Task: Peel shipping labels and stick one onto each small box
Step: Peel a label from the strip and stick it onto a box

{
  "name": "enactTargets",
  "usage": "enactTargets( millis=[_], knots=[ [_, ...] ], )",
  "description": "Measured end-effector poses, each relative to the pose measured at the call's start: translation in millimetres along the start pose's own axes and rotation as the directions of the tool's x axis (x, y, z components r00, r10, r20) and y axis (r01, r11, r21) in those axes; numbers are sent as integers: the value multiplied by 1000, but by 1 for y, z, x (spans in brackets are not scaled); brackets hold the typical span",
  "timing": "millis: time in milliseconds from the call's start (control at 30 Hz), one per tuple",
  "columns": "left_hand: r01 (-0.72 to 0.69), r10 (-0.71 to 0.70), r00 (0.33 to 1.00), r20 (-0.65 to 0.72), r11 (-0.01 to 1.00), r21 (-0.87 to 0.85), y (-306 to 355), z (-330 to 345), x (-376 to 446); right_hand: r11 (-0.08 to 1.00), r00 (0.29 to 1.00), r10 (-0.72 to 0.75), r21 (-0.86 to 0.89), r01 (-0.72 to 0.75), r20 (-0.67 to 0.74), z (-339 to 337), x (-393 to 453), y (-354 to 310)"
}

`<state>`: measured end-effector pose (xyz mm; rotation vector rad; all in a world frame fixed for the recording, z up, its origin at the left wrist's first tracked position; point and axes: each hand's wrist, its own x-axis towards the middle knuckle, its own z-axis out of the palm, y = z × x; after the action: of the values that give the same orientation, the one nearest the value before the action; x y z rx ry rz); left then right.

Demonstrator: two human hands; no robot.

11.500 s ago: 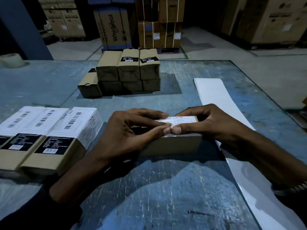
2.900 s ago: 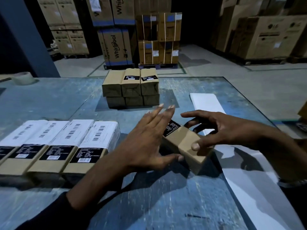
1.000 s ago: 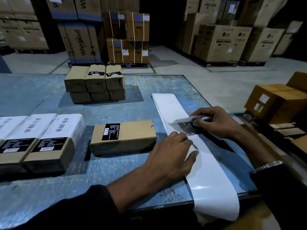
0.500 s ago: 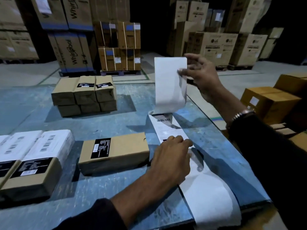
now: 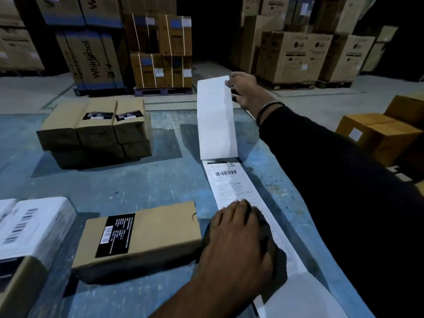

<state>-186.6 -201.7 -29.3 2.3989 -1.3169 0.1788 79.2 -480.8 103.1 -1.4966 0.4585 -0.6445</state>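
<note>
The right hand (image 5: 243, 90) pinches a raised label (image 5: 216, 120); the left hand (image 5: 238, 237) presses flat on the label strip (image 5: 231, 182). Beside it on the counter (image 5: 137, 184), one brown box (image 5: 146, 237) awaits; labelled boxes (image 5: 34, 223) lie left, an unlabelled stack (image 5: 96, 131) remains.

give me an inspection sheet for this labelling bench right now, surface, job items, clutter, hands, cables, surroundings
Surface: blue table, scuffed and streaked.
Job's things: label strip lies along the table's right side, printed label exposed; its far end is lifted upright. Unlabelled box beside it. Labelled boxes at the left edge. Stack of plain boxes at the back.
Clutter: nothing seen.
Hands: left hand presses the strip flat; right hand pinches the lifted end.
Cables: nothing seen.
Surroundings: dim warehouse, large cartons on pallets, brown cartons to the right.
</note>
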Motion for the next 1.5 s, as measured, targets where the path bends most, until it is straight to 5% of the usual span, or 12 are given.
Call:
enactTargets(
  millis=[167, 367, 700, 1000, 1133, 1300, 1500],
  knots=[
    [0, 0, 997, -72, 1000, -11, -3, 11, 1, 987, 997, 14, -160, -2, 75, -6, 15, 32],
    [30, -24, 993, -119, 998, 56, 1, 15, 0, 797, 945, 46, -583, 161, 324, -21, -3, 66],
    [23, -23, 1000, -9, 1000, -21, 0, 11, 1, 597, 775, -97, -587, 547, 624, -87, -200, 25],
    [50, -24, 993, 113, 971, -236, 2, -4, -9, 773, 873, -122, -506, 382, 472, -159, -367, 26],
    [65, -62, 998, 22, 983, -171, 11, -23, -44, 840, 874, -70, -443, 312, 481, -160, -399, 38],
    [120, -132, 986, -106, 986, -112, 9, -28, -100, 726, 796, -3, -546, 418, 605, -159, -408, 60],
    [178, -198, 974, -109, 969, -173, 8, -30, -110, 681, 785, -29, -563, 469, 619, -162, -406, 64]
  ],
)
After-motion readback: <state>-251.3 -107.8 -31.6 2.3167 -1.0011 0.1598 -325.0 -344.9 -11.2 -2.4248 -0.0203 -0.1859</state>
